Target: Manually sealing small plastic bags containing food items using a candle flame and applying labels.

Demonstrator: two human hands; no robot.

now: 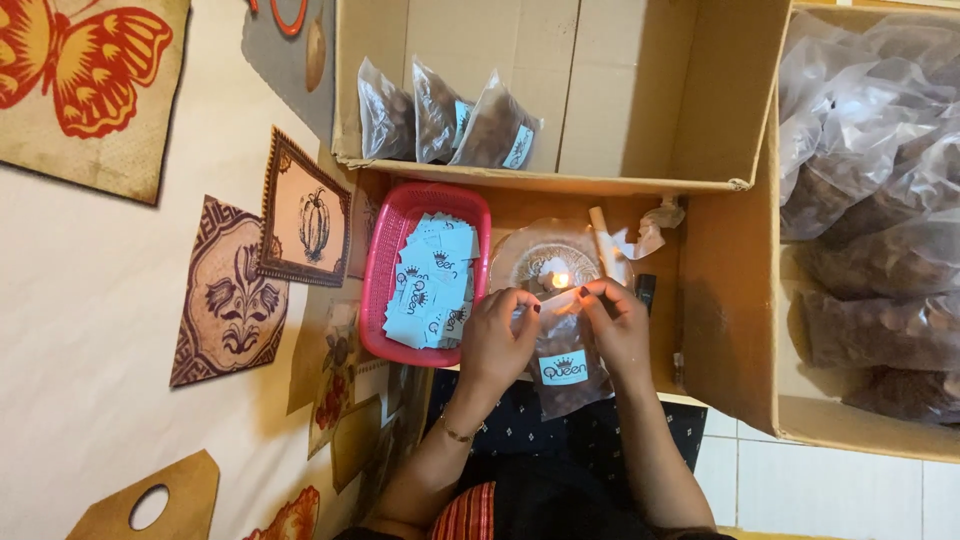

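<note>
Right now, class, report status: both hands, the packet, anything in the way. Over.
Left hand and right hand pinch top of small clear packet. Packet top at candle flame. Pink basket of blue labels alongside, clear.

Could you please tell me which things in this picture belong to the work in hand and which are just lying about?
In use:
- small labelled packet, held by the left hand and right hand
- small flame at the packet's top
- pink basket of blue labels
- finished packets in the cardboard box
- large clear bags of brown goods

Lying about:
- butterfly picture
- pumpkin card
- flower tile
</note>
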